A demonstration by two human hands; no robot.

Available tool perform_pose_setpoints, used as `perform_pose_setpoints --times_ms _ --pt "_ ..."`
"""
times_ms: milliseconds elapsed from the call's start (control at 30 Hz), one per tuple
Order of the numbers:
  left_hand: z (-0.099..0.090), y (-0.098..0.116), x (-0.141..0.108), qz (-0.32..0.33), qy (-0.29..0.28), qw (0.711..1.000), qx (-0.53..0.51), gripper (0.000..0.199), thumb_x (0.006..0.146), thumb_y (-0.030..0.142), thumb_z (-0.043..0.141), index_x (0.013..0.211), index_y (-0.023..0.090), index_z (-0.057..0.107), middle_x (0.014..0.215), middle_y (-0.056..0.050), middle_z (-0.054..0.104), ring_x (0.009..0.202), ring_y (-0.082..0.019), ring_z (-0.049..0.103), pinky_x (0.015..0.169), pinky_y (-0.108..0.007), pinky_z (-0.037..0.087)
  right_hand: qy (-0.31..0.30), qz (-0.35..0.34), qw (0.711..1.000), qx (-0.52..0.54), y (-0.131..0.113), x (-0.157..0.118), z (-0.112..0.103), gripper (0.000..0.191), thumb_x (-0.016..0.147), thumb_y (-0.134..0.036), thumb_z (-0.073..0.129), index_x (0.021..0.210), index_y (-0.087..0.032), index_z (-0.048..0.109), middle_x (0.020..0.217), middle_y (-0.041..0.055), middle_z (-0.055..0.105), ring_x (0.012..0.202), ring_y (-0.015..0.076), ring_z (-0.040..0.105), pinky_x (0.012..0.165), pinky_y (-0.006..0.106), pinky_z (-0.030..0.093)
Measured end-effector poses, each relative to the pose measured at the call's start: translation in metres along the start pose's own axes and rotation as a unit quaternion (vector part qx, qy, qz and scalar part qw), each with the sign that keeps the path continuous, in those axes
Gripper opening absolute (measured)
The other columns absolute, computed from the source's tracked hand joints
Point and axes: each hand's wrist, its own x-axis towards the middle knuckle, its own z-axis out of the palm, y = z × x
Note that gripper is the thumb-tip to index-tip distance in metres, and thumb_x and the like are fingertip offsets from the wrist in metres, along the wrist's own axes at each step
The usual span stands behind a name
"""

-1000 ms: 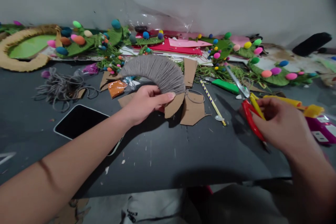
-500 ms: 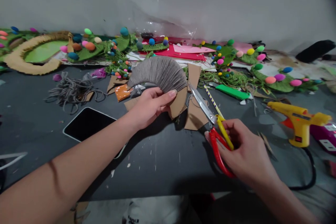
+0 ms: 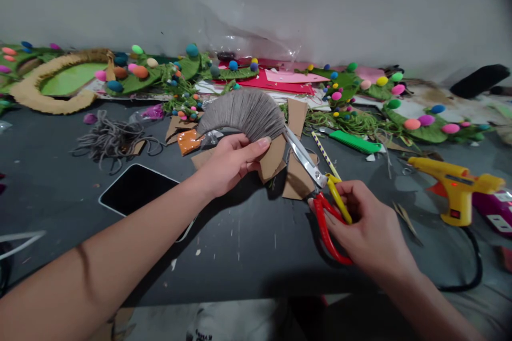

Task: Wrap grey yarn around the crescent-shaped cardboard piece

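Observation:
My left hand pinches a curved cardboard piece wrapped in grey yarn, thumb on top. Its bare brown cardboard end shows to the right of my thumb; the fingers underneath are partly hidden. In my right hand is a pair of scissors with one red and one yellow handle. The blades point up and left, and their tips reach the right edge of the yarn-wrapped piece. Whether they touch it I cannot tell. Cardboard scraps lie beneath the blades.
A phone and a grey yarn heap lie left. On the right are a green cutter, a pencil and a yellow glue gun with a black cord. Green leaf pieces with coloured balls line the back.
The scissors have moved slightly left, their tips nearer the yarn-wrapped piece, and the handles are a little closer together. My left hand keeps its hold almost unmoved.

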Motion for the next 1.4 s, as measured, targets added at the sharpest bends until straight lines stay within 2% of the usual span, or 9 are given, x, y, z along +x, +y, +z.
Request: perform_pose_setpoints --times_ms 300,500,767,900,1000,1100,1233,1333,1400 --pt "-0.002 -0.002 0.001 -0.002 -0.001 1.0 0.003 0.042 0.07 0.035 0.09 0.062 0.014 0.055 0.055 0.005 0.055 0.05 -0.004 0.052 0.051 -0.015 0.047 0.005 -0.002 1.0 -0.014 0.0 0.003 -0.002 0.029 0.08 -0.045 0.071 0.089 -0.025 0.053 0.071 -0.0021 0.064 0.059 0.0152 0.056 0.056 0.026 0.045" --pt "-0.002 -0.001 0.001 0.001 -0.002 1.0 0.004 0.043 0.071 0.033 0.09 0.06 0.014 0.054 0.053 0.005 0.054 0.049 -0.003 0.051 0.049 -0.014 0.045 0.031 -0.013 0.997 -0.062 0.002 0.002 -0.011 0.027 0.077 -0.042 0.069 0.083 -0.025 0.049 0.065 -0.0037 0.058 0.055 0.0145 0.047 0.054 0.027 0.04" --pt "0.001 0.0 -0.001 0.001 -0.003 1.0 0.023 0.043 0.069 0.034 0.091 0.061 0.014 0.055 0.056 0.004 0.058 0.05 -0.005 0.054 0.048 -0.015 0.045 0.097 0.044 0.992 -0.063 0.013 0.019 -0.03 0.039 0.078 -0.056 0.072 0.092 -0.026 0.052 0.075 0.0013 0.064 0.063 0.02 0.058 0.059 0.032 0.044" --pt "0.002 -0.001 -0.002 0.01 -0.022 0.999 0.041 0.039 0.072 0.034 0.09 0.063 0.014 0.058 0.061 0.002 0.064 0.054 -0.006 0.058 0.049 -0.016 0.044 0.079 -0.001 0.992 -0.1 0.014 0.018 -0.04 0.047 0.073 -0.058 0.076 0.1 -0.027 0.052 0.082 0.0032 0.07 0.067 0.0232 0.063 0.06 0.034 0.048" --pt "0.002 -0.001 -0.003 0.012 -0.027 0.999 0.04 0.038 0.072 0.034 0.09 0.062 0.014 0.059 0.06 0.002 0.064 0.053 -0.006 0.057 0.049 -0.017 0.044 0.075 -0.04 0.99 -0.111 0.013 0.013 -0.038 0.047 0.071 -0.057 0.078 0.1 -0.027 0.056 0.081 0.0022 0.07 0.063 0.0205 0.061 0.057 0.032 0.048" --pt "0.001 -0.002 -0.002 0.009 -0.024 0.999 0.03 0.04 0.07 0.033 0.091 0.062 0.013 0.058 0.06 0.002 0.064 0.052 -0.005 0.057 0.049 -0.016 0.045 0.035 -0.018 0.998 -0.049 0.009 0.007 -0.029 0.041 0.073 -0.053 0.078 0.095 -0.025 0.057 0.073 -0.0002 0.066 0.06 0.0179 0.057 0.055 0.03 0.047" --pt "0.002 -0.002 -0.002 0.017 -0.013 0.999 0.028 0.04 0.069 0.034 0.092 0.063 0.013 0.059 0.066 0.0 0.067 0.057 -0.006 0.061 0.052 -0.016 0.048 -0.023 0.003 1.0 -0.004 0.002 0.002 -0.019 0.038 0.077 -0.056 0.075 0.091 -0.024 0.059 0.071 -0.0008 0.065 0.062 0.0175 0.054 0.056 0.029 0.046" --pt "0.001 -0.002 -0.001 0.016 -0.012 0.999 0.043 0.038 0.071 0.036 0.09 0.065 0.013 0.06 0.067 0.0 0.068 0.058 -0.007 0.061 0.053 -0.017 0.049 -0.016 0.011 1.0 0.002 0.001 0.001 -0.017 0.038 0.078 -0.056 0.074 0.091 -0.024 0.059 0.069 -0.0014 0.064 0.061 0.0175 0.054 0.057 0.029 0.046" --pt "-0.001 -0.003 -0.001 0.008 -0.016 0.998 0.061 0.036 0.073 0.037 0.089 0.067 0.013 0.062 0.068 0.0 0.069 0.06 -0.008 0.063 0.054 -0.017 0.049 0.01 0.003 1.0 -0.021 0.003 0.003 -0.019 0.037 0.079 -0.056 0.073 0.093 -0.024 0.06 0.071 -0.0006 0.065 0.062 0.0179 0.057 0.058 0.03 0.046"
